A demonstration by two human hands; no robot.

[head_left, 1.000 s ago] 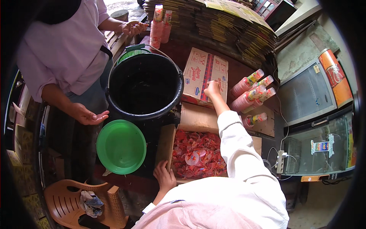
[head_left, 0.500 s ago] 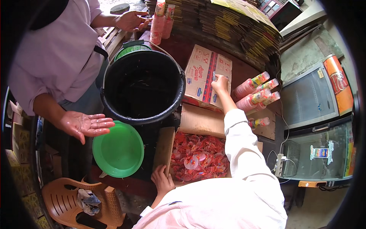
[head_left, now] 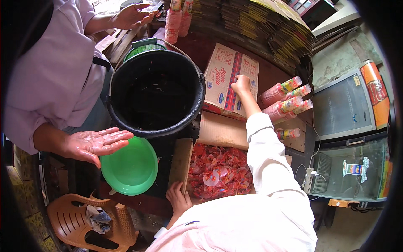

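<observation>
My right hand (head_left: 241, 85) is closed, fingers curled, over the top of a closed cardboard carton (head_left: 218, 71) with a red and blue stripe. Anything in those fingers is hidden. Nearer me stands an open cardboard box (head_left: 219, 133) filled with red printed plastic pieces (head_left: 220, 159); a round pale lid-like piece (head_left: 211, 178) lies on top. At the box's left flap, my left hand (head_left: 178, 197) has its fingers hooked over the cardboard edge. Stacks of pink cups (head_left: 275, 95) topped with colourful printed ones lie right of the carton.
A co-worker's wet open hand (head_left: 98, 145) hovers by a green basin (head_left: 130, 168), left of a large black bucket (head_left: 155, 94). Their other hand (head_left: 130, 16) is near upright cup stacks (head_left: 173, 25). Flattened cardboard (head_left: 252, 25), a glass-fronted cooler (head_left: 348, 168) and a brown chair (head_left: 84, 218) surround the table.
My right hand has shifted slightly farther across the carton top; a pale bit at its fingertips no longer shows. The co-worker's far hand moved left, the near one slightly right. My left hand stays put.
</observation>
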